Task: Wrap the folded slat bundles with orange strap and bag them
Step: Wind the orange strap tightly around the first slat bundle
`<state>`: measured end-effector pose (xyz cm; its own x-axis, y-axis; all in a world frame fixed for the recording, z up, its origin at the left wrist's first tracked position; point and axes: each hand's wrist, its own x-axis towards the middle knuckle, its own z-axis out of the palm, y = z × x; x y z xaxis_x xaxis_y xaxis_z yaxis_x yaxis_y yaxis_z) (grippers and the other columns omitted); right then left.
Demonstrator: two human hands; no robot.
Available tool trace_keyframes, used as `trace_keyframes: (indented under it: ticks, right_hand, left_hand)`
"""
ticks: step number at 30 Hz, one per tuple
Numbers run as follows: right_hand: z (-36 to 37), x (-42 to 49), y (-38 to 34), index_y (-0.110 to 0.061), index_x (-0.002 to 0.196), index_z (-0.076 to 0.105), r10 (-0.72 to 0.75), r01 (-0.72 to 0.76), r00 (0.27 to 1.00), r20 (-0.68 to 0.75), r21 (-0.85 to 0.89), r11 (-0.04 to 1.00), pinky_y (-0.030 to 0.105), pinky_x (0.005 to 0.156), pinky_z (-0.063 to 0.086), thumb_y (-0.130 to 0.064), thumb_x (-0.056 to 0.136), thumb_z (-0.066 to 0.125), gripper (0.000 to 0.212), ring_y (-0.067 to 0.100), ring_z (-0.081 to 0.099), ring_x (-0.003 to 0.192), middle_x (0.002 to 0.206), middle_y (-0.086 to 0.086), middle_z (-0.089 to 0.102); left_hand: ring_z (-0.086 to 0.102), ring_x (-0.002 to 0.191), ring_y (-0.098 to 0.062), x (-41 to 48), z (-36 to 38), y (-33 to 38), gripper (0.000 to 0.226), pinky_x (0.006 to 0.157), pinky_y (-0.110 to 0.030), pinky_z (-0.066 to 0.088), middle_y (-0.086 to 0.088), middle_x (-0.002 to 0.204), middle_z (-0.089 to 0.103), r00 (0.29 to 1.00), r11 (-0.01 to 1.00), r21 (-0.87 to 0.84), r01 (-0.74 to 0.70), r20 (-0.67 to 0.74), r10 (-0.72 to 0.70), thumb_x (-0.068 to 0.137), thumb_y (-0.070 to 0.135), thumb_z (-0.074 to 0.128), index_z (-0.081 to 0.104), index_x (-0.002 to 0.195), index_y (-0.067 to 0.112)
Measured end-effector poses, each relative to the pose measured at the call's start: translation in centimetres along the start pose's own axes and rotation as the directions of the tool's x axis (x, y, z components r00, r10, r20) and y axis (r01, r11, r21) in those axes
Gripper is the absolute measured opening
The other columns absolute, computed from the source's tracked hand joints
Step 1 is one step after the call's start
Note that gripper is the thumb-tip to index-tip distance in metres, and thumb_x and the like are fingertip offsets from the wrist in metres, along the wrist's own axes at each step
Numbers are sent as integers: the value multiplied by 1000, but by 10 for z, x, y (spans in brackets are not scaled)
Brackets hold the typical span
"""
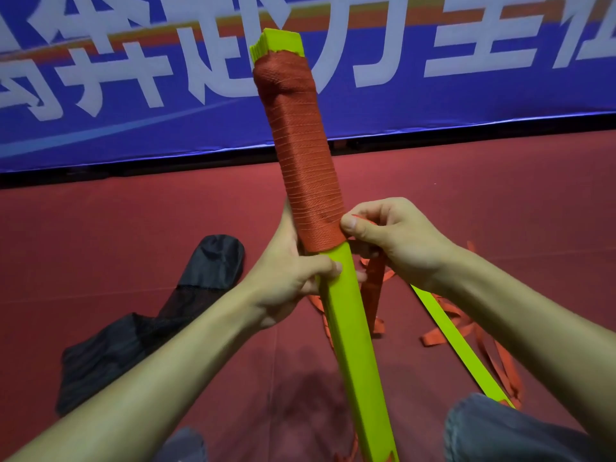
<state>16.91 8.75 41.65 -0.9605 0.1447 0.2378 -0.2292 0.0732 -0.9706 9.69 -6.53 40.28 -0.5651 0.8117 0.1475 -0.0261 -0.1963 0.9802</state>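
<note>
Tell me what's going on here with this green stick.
A person is winding orange strap around a yellow-green slat bundle. The left hand grips the bundle just below the wrap; the right hand pinches the strap at the wrap's lower edge. The upper part is covered, the lower bare. A black bag lies on the floor.

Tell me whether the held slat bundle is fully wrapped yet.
Partly wrapped: orange strap covers the slat bundle from near its top down to the right hand; below the left hand it is bare green.
</note>
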Motion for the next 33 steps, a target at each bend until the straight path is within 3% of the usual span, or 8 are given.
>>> trace_keyframes:
  ticks: [2,9,14,18,22,28,31,33]
  right_hand:
    - [1,1,3,-10,69,64,-12,12,999,-52,9,1000,26,49,38,-29,74,68,20,11,49,53,60,3,57]
    - [8,2,-2,-13,83,69,-21,25,998,67,-68,997,30,54,18,-29,83,59,19,6,34,53,58,-7,49]
    - [14,1,-2,-12,76,63,3,-3,1000,-10,-83,997,25,50,24,-25,88,57,19,2,39,46,53,-9,54]
    - [17,2,-2,-13,75,62,1,-12,993,-115,-97,995,18,48,33,-21,89,60,17,-1,47,45,52,-11,58]
    - [18,3,-5,-14,73,64,-39,15,975,-219,-107,994,14,47,35,-23,85,66,15,0,41,45,50,-12,53]
    - [26,2,-9,-4,71,61,-105,68,920,-377,-111,992,12,43,39,-9,76,79,19,-3,52,42,47,-12,59]
    - [35,2,-6,1,75,62,-111,55,904,-412,-144,988,19,45,47,-13,70,85,27,5,61,51,57,-2,65]
    - [36,2,-5,2,76,61,-112,38,900,-421,-181,983,22,47,47,-16,69,86,32,7,60,53,61,4,65]
  left_hand:
    - [72,77,-43,2,2,2,77,50,-27,54,1,86,70,999,1000,3,-9,-36,9,74,-20,58,41,124,36]
    - [74,77,-41,-2,-13,-2,84,62,-42,61,-8,105,69,999,999,-8,-41,28,41,70,-14,57,31,134,34]
    - [67,87,-45,-3,-10,-2,96,82,-79,45,-17,114,59,997,997,29,-73,-22,73,71,-13,60,26,139,44]
    - [68,87,-16,2,-2,-9,114,72,-41,61,4,111,64,963,965,153,-213,-136,234,70,-14,63,6,154,38]
    - [71,99,-30,1,0,-6,123,86,-51,59,0,115,70,907,907,314,-280,-222,357,74,-11,75,3,152,51]
    - [71,98,-11,0,4,-6,127,90,-45,58,7,114,70,898,838,490,-241,-215,384,69,10,88,3,148,61]
    - [69,77,2,1,5,-10,135,81,-24,57,27,90,71,891,783,603,-150,-260,371,65,19,91,-6,149,60]
    - [68,66,-1,1,4,-9,134,74,-28,60,22,80,71,887,775,617,-137,-272,374,64,16,91,-3,145,67]
